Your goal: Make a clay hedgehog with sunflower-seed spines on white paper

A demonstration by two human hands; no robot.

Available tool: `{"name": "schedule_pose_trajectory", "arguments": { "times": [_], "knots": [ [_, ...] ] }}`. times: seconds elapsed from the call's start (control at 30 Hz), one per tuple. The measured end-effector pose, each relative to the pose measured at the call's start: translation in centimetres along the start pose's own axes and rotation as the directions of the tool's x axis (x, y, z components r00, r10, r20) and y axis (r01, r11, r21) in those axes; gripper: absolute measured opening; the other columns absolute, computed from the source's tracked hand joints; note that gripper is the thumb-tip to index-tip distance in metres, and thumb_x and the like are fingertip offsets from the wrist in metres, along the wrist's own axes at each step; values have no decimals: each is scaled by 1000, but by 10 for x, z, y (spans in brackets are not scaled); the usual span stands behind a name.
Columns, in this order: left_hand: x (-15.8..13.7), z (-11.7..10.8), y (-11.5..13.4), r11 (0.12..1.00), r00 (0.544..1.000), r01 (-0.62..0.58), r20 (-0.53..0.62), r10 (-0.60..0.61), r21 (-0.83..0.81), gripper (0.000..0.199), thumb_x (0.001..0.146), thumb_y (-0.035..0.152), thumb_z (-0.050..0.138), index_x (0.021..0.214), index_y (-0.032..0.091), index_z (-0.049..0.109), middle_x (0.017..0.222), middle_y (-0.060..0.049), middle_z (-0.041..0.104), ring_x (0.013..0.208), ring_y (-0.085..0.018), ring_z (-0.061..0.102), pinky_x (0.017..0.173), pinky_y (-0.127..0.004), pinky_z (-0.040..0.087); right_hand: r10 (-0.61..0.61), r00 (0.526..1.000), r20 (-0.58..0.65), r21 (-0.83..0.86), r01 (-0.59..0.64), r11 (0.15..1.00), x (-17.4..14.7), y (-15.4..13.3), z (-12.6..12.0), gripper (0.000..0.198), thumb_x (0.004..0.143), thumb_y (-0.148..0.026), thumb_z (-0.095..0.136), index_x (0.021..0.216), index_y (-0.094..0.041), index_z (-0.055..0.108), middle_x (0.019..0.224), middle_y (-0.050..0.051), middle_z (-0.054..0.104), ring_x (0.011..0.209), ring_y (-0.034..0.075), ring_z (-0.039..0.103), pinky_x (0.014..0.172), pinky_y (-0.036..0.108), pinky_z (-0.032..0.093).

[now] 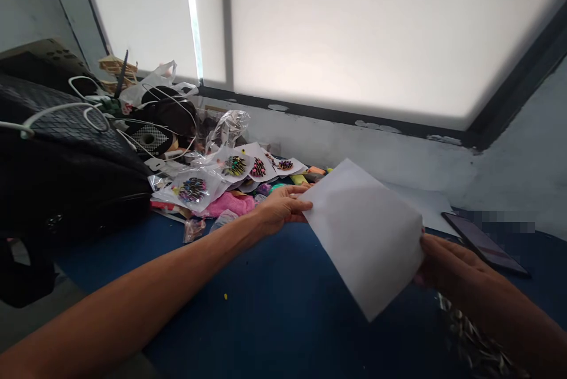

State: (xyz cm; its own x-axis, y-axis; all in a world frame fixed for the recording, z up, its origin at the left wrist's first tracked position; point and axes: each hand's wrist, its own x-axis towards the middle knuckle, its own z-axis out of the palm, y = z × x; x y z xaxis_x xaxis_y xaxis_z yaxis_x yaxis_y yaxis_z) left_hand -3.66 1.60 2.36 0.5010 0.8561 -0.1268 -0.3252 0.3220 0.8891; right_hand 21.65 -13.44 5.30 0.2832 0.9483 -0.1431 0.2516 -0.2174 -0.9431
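Observation:
A white sheet of paper (361, 237) is held up over the blue table, tilted so that one corner points down toward me. My left hand (283, 209) pinches its left corner between thumb and fingers. At the opposite corner, my right hand (443, 258) grips the paper's right edge, with some fingers hidden behind it. More white paper (423, 205) lies flat on the table behind the held sheet. Beyond my left hand, several paper pieces carry clusters of small dark and coloured sticks (258, 167).
On the left stands a black bag (80, 172) with white cables. Clear plastic wrap (228, 128) and pink material (230, 205) lie near the wall. A phone (485, 243) rests at the right. A shiny heap (473, 332) sits under my right forearm on the blue table (266, 308).

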Motion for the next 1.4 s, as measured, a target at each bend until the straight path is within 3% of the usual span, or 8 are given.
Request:
{"name": "schedule_pose_trajectory", "arguments": {
  "times": [0.27, 0.4, 0.53, 0.73, 1.07, 1.17, 1.27, 1.4],
  "knots": [
    [-4, -3, 13, 984, 991, -109, 94, 97, 139, 24, 63, 9, 80, 77, 12, 62, 73, -3, 67, 62, -13, 65, 58, -26, 56, 71, 974, 215, -38, -64, 997, 0, 0, -2, 42, 73, -62, 66, 96, -27, 74, 89, 7, 74, 80, 26, 69, 69, 34, 55],
    [-8, 4, 9, 990, 981, -96, 178, 77, 98, 31, 64, 20, 84, 89, 12, 66, 85, -6, 70, 68, -13, 66, 64, -26, 55, 219, 954, 204, 1, -224, 975, -4, 0, 19, 47, 75, -55, 68, 113, -28, 68, 96, 7, 76, 79, 27, 72, 65, 35, 58],
    [-11, 6, 0, 996, 954, -37, 300, 10, 85, 39, 71, 40, 80, 98, 13, 69, 100, -11, 70, 80, -15, 67, 74, -28, 56, 200, 975, 96, 55, -206, 977, -7, -1, 38, 57, 73, -53, 68, 123, -27, 62, 90, 8, 77, 68, 27, 72, 58, 39, 60],
    [-19, 11, -11, 881, 918, -129, 392, -69, 456, 32, 79, 39, 70, 93, 10, 69, 83, -8, 69, 66, -16, 66, 61, -27, 55, 125, 991, -54, 138, -117, 984, -5, 2, 38, 48, 73, -51, 69, 115, -27, 66, 106, 8, 75, 83, 30, 72, 63, 41, 63],
    [-17, -3, 5, 749, 843, -199, 500, -197, 632, 17, 82, 27, 61, 85, 13, 68, 74, -3, 65, 57, -11, 59, 51, -21, 47, 91, 996, -24, 139, -87, 987, 5, 10, 24, 35, 71, -48, 75, 96, -23, 70, 99, 5, 76, 85, 25, 71, 70, 33, 61],
    [-21, 4, 7, 716, 892, -330, 451, 22, 616, 19, 83, 29, 60, 77, 13, 68, 68, -1, 62, 57, -10, 55, 53, -21, 43, -33, 988, -150, 29, 37, 999, 0, 4, 22, 31, 70, -51, 74, 83, -24, 70, 89, 3, 75, 84, 25, 70, 75, 33, 58],
    [-27, 16, 11, 730, 853, -509, 381, 357, 455, 20, 86, 27, 57, 76, 14, 69, 78, -3, 66, 71, -12, 60, 64, -22, 46, -206, 878, -432, -106, 177, 978, -16, -10, 22, 28, 64, -49, 78, 81, -28, 71, 83, 3, 75, 87, 28, 70, 77, 37, 57],
    [-30, 20, 20, 798, 824, -539, 362, 435, 269, 13, 81, 23, 63, 83, 17, 74, 118, -7, 66, 112, -21, 59, 90, -28, 47, -498, 808, -316, -188, 461, 867, -34, -21, 27, 18, 62, -46, 77, 75, -35, 72, 108, 3, 71, 109, 33, 62, 88, 42, 54]
  ]
}}
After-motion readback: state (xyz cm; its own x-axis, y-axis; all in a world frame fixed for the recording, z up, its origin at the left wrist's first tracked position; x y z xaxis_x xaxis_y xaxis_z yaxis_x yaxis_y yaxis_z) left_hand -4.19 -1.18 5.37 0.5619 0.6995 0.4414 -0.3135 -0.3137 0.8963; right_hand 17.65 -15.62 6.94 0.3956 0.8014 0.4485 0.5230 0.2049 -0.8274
